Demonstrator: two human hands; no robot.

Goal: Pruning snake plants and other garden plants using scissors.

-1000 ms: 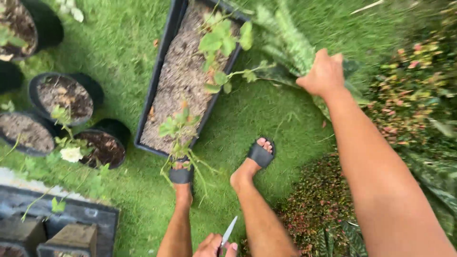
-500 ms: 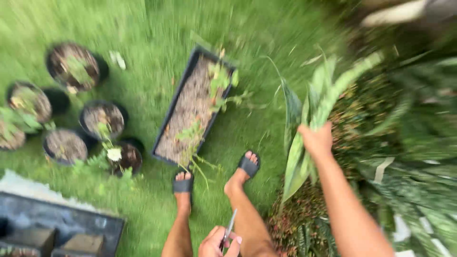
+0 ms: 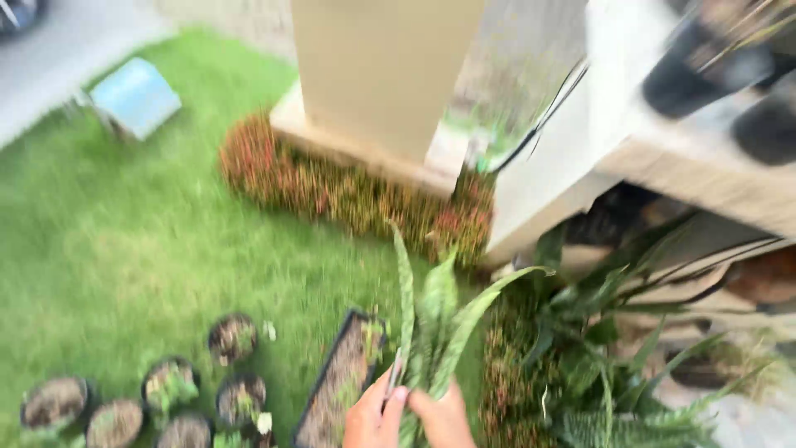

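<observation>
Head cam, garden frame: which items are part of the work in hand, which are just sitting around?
In hand:
left hand
right hand
bunch of long striped green leaves, gripped by both hands
scissors, in the left hand

Lying about:
round black soil pots
long black planter
red-green low shrubs
pale pillar
lawn

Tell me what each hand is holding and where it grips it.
The right hand grips a bunch of long striped green leaves near their lower ends. The left hand holds scissors by the handle end, the blades pointing up beside the leaves.
</observation>
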